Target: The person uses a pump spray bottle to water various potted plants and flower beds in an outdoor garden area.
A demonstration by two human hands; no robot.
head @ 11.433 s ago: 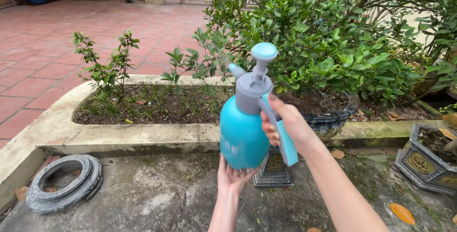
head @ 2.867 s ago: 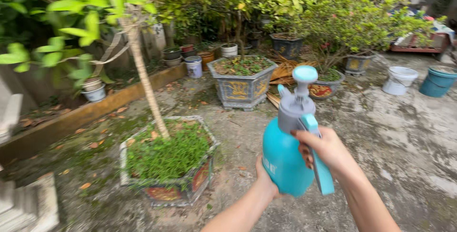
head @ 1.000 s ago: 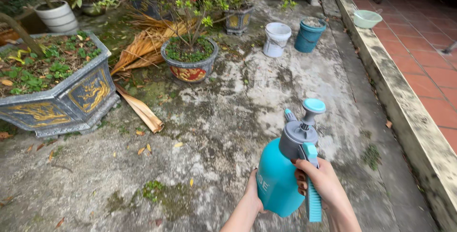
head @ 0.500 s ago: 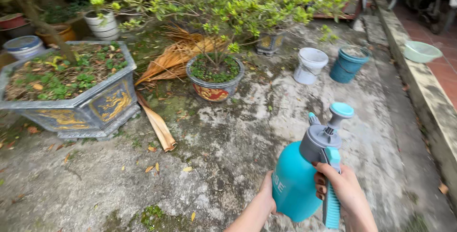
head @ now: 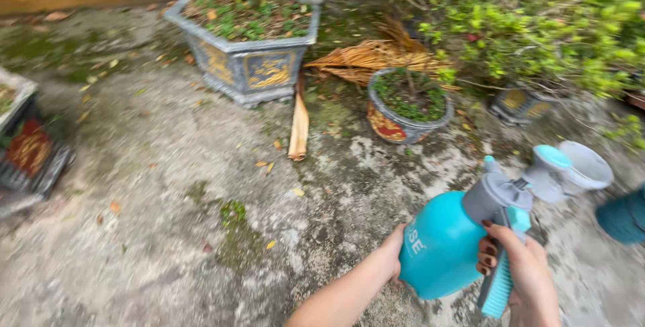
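Right hand (head: pixel 521 276): fingers (head: pixel 488 260) with dark-painted nails curled tight around the ribbed teal handle (head: pixel 500 287) of a teal pump sprayer (head: pixel 443 243), just below its grey head (head: pixel 494 196). Left hand (head: pixel 392 253): palm pressed flat against the bottle's lower left side, cupping it from beneath — fingers mostly hidden behind the tank, so the grip itself is not fully readable. Sprayer sits low right in view, tilted toward the right, teal pump knob (head: pixel 551 159) pointing at the white bucket (head: pixel 588 164).

Outward: bare, stained concrete ground (head: pixel 168 199) lies open left of the hands, dotted with moss and a few yellow leaves. A strip of dry bark (head: pixel 298 125) lies ahead of the bottle. Beyond it, a round red-and-grey pot (head: pixel 403 109) with low green growth; dry palm fronds (head: pixel 369 58) lie just behind it. A grey hexagonal planter (head: pixel 248 45) stands further back, well apart from the hands. Dense green shrub (head: pixel 537 18) overhangs the upper right. A dark teal bucket (head: pixel 621 216) is cut by the right edge; another planter (head: pixel 27 146) is cut by the left edge — image blurred there.
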